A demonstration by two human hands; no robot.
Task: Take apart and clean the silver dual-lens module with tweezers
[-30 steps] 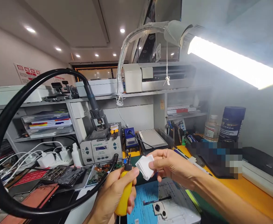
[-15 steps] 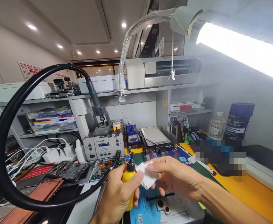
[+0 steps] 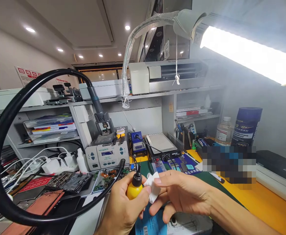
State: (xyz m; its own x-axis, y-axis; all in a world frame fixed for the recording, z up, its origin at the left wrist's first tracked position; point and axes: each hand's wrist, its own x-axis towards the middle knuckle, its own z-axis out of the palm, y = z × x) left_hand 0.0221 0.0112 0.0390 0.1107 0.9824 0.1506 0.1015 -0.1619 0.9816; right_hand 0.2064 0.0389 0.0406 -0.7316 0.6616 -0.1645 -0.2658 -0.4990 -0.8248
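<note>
My left hand (image 3: 123,204) is wrapped round a yellow squeeze bottle (image 3: 134,192) with a black nozzle cap and a thin tip pointing up. Its thumb presses against a folded white paper wipe (image 3: 154,189). From the other side, my right hand (image 3: 182,192) pinches the same wipe between thumb and fingers, close beside the bottle. Below both hands lies a blue card (image 3: 151,220) with a barcode, partly covered by them. Beside it is a pale surface with a small phone camera part (image 3: 173,220), mostly hidden under my right fingers.
A hot-air station (image 3: 107,155) with a looping black hose (image 3: 1,137) stands to the left. A flat heating plate (image 3: 161,143) sits at the back. Phone parts (image 3: 68,181) and cables crowd the left. A spray can (image 3: 246,127) and clear bottle (image 3: 224,131) stand right, under a bright lamp (image 3: 250,55).
My right hand has turned and shifted slightly left over the wipe, covering more of the camera part. The yellow bottle sits a little lower. The whole view has shifted slightly.
</note>
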